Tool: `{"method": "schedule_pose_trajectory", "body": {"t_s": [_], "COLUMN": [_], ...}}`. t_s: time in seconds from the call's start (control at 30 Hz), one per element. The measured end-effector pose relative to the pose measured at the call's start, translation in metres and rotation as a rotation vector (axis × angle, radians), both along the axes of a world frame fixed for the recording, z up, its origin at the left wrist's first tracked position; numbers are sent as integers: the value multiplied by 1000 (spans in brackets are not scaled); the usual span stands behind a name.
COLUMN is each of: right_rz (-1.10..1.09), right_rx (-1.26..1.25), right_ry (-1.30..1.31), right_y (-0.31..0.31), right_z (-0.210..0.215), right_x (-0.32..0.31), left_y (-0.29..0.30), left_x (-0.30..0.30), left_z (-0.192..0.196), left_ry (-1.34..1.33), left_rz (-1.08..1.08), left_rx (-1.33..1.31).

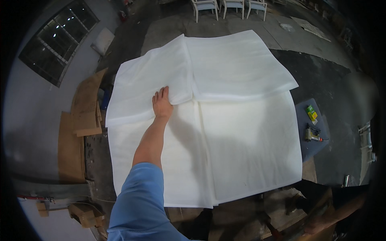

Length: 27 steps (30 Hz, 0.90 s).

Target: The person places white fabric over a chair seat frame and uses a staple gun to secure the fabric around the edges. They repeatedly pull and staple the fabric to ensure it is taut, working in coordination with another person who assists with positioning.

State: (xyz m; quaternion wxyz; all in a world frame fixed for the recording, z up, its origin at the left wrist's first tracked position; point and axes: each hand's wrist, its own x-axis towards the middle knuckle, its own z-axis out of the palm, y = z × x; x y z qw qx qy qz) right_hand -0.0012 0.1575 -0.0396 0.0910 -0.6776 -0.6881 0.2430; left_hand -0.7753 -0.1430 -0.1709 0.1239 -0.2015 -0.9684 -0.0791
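Observation:
My left hand (163, 107), at the end of a blue sleeve, reaches over a broad white padded surface. Its fingers lie stretched out on the upper left white sheet (150, 78), close to that sheet's near edge. I cannot make out the thumb clearly. Beside it, another white sheet (237, 66) covers the far right part. Both lie over a white lower layer (249, 148), which has a seam running from the middle to the near edge. My right hand does not show.
At the right, a grey padded piece (309, 145) carries a nail gun (312, 133) and a green-yellow box (311, 113). Cardboard (72, 148) leans at the left. Chairs (233, 5) stand far back. Another person's forearm (341, 215) appears at lower right.

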Motion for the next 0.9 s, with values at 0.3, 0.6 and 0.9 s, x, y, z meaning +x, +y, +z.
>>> {"method": "schedule_pose_trajectory", "body": {"t_s": [0.3,0.6,0.9], "right_rz": [-3,-7,4], "right_rx": [-36,-48,-27], "right_ry": [-46,-67,-62], "right_y": [0,1,6], "right_z": [-7,-12,-8], "right_x": [-8,-9,-12], "left_y": [-20,-32,-32], "left_x": [-23,-22,-46], "left_z": [-2,-25,0], "left_ry": [-153,134,-88], "left_rz": [-29,-127,-185], "left_rx": [-10,-297,-199]}}
